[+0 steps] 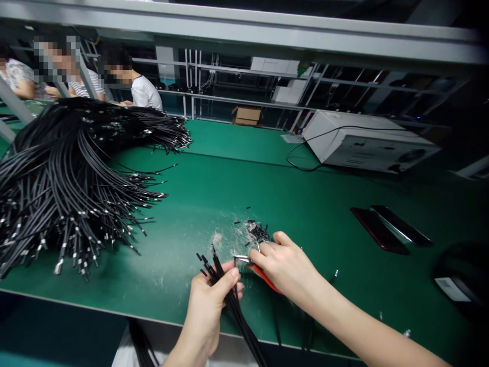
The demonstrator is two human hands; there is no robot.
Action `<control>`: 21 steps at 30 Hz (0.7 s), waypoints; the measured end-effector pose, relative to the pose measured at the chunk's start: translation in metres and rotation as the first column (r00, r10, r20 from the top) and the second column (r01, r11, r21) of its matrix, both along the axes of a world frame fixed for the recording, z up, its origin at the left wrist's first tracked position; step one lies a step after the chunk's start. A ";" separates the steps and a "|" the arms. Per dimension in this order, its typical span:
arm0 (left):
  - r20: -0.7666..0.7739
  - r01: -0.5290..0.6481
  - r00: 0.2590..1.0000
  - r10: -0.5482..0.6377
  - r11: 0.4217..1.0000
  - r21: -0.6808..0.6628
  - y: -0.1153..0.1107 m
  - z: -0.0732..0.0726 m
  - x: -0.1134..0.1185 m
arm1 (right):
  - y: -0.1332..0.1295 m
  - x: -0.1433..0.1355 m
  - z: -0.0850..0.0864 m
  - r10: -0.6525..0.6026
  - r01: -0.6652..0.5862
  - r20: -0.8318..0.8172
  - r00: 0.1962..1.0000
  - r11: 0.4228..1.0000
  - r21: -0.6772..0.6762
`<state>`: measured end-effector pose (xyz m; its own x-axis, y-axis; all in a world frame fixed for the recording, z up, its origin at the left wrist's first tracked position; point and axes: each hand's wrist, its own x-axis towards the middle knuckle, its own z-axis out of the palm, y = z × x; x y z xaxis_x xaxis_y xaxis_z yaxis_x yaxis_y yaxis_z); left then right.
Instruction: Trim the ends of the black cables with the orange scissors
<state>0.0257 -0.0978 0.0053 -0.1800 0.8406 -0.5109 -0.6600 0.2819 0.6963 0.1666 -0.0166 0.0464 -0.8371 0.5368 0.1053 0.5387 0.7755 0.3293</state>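
Note:
My left hand [208, 300] is closed round a bundle of black cables [244, 326], whose cut ends stick up past the fingers. One cable stands apart between thumb and forefinger. Red-handled scissors [267, 279] are held in my right hand [284, 262], their metal blades at the tip of that single cable. Just beyond the blades lie short black offcuts [259, 232] and pale fibre scraps [217, 238] on the green table [198, 191].
A large heap of black cables [57, 173] covers the table's left. Two dark phone-like objects [380, 229] lie right, with a white machine [367, 142] behind. Several people [147, 93] sit at the far left. A cardboard box [247, 115] stands beyond the table.

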 end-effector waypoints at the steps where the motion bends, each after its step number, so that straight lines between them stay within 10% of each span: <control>1: 0.003 -0.001 1.000 0.001 1.000 0.002 0.001 -0.002 0.000 | 0.002 -0.001 -0.002 -0.002 0.002 0.007 1.000 1.000 -0.012; 8: 0.008 0.022 1.000 -0.022 0.999 -0.028 0.006 -0.009 -0.002 | 0.010 -0.005 -0.010 -0.022 0.022 0.004 1.000 0.996 -0.090; 12: 0.023 0.032 0.999 -0.032 0.999 -0.023 0.006 -0.003 -0.003 | 0.010 -0.001 -0.001 -0.253 0.209 -0.143 0.957 0.941 -0.267; 17: 0.022 0.086 0.996 -0.086 0.996 0.010 0.003 0.005 -0.003 | -0.002 -0.009 0.004 -0.625 0.070 -0.386 0.679 0.579 -0.813; 21: 0.007 0.110 0.994 -0.110 0.994 0.024 0.004 0.005 -0.001 | -0.011 -0.022 0.003 -0.767 -0.132 -0.310 0.561 0.287 -0.949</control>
